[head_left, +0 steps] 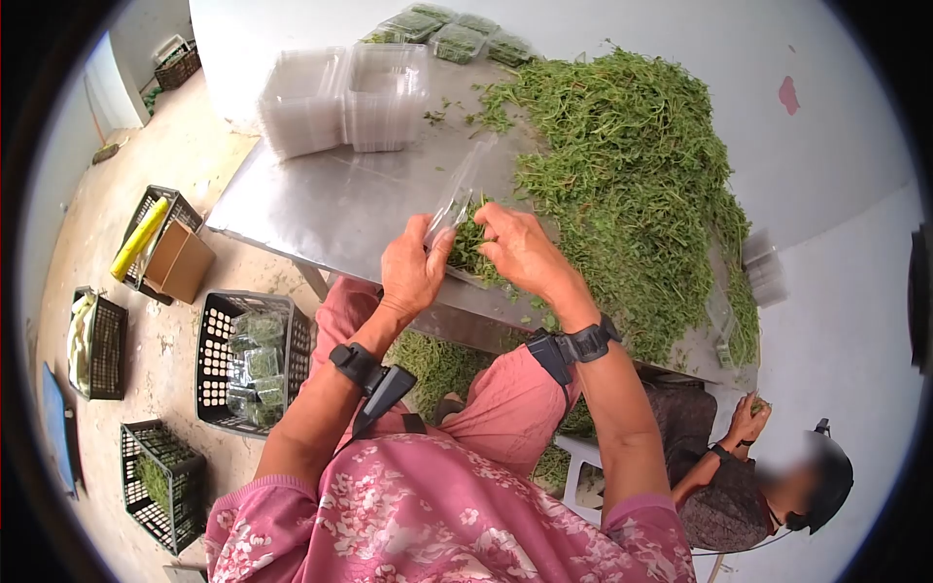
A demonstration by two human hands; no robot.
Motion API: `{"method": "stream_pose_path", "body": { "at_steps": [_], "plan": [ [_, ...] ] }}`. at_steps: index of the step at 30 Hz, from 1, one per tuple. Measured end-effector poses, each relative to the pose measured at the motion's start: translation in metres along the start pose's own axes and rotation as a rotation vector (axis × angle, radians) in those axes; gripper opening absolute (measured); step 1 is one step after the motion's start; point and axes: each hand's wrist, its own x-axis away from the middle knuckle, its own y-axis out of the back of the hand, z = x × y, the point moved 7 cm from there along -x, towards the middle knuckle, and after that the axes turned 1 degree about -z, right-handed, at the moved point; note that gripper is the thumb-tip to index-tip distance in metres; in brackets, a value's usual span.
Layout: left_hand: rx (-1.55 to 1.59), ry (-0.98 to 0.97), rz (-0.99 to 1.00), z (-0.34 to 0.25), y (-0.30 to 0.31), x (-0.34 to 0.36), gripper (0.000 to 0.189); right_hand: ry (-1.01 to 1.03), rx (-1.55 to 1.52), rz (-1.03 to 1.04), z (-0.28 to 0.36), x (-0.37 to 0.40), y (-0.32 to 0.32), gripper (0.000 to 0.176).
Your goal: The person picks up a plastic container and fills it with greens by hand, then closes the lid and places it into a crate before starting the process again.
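My left hand is closed on the edge of a clear plastic clamshell box, whose lid stands raised and tilted. Green leafy herbs lie in the box at the table's near edge. My right hand has its fingers bent and pinched over these herbs, at the box's right side. Exactly how many sprigs the fingers grip is hidden. Just beyond my right hand spreads a large heap of the same cut herbs.
Stacked empty clamshells stand on the steel table, with filled boxes behind. On the floor at left, a black crate holds filled boxes, near other crates. A co-worker sits at right.
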Motion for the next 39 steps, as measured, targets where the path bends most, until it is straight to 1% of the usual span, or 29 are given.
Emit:
{"method": "stream_pose_path", "body": {
  "at_steps": [2,5,8,11,14,17,20,23,26,29,31,32,35,38,39],
  "plan": [
    [0.0,-0.004,0.002,-0.001,0.001,0.0,0.034,-0.008,0.001,0.058,0.008,-0.004,-0.006,0.019],
    [0.004,-0.001,0.006,-0.002,0.0,0.0,0.033,0.087,0.07,0.186,0.0,-0.006,-0.027,0.021],
    [0.017,0.003,-0.002,0.002,-0.002,0.0,0.031,0.073,0.1,0.158,0.0,-0.006,-0.039,0.02],
    [0.001,-0.022,-0.016,0.004,-0.003,-0.001,0.028,0.174,0.176,0.16,-0.005,-0.006,-0.041,0.022],
    [-0.008,-0.024,-0.037,0.004,-0.001,0.0,0.026,0.102,0.09,0.218,0.008,0.0,-0.027,0.025],
    [0.021,-0.004,-0.029,0.005,-0.003,0.0,0.024,0.035,0.051,0.133,0.01,0.007,-0.011,0.035],
    [0.032,-0.003,-0.021,0.003,-0.002,0.0,0.022,0.045,0.095,-0.048,0.018,0.007,0.008,0.036],
    [0.023,-0.036,-0.031,0.001,0.0,0.0,0.021,0.028,0.163,-0.028,0.008,0.0,0.004,0.031],
    [0.01,-0.029,-0.032,0.002,-0.001,0.0,0.021,0.039,0.299,0.078,-0.006,-0.006,-0.015,0.026],
    [0.049,0.01,-0.009,0.003,-0.003,0.0,0.021,0.08,0.409,0.068,-0.006,-0.006,-0.022,0.011],
    [0.033,0.003,-0.022,0.003,-0.003,0.0,0.02,0.081,0.453,0.069,-0.004,-0.006,-0.026,0.008],
    [0.026,0.0,-0.027,0.003,-0.003,0.0,0.02,0.081,0.475,0.071,-0.004,-0.005,-0.028,0.008],
    [0.011,-0.011,-0.037,0.002,-0.003,0.002,0.02,0.039,0.391,0.087,-0.009,-0.008,-0.031,0.018],
    [0.004,-0.035,-0.054,0.002,-0.003,0.0,0.02,0.06,0.348,0.051,-0.022,-0.012,-0.035,0.017],
    [0.003,-0.04,-0.056,0.001,-0.003,0.0,0.02,-0.006,0.39,0.139,-0.021,-0.014,-0.035,0.019]
  ]
}}
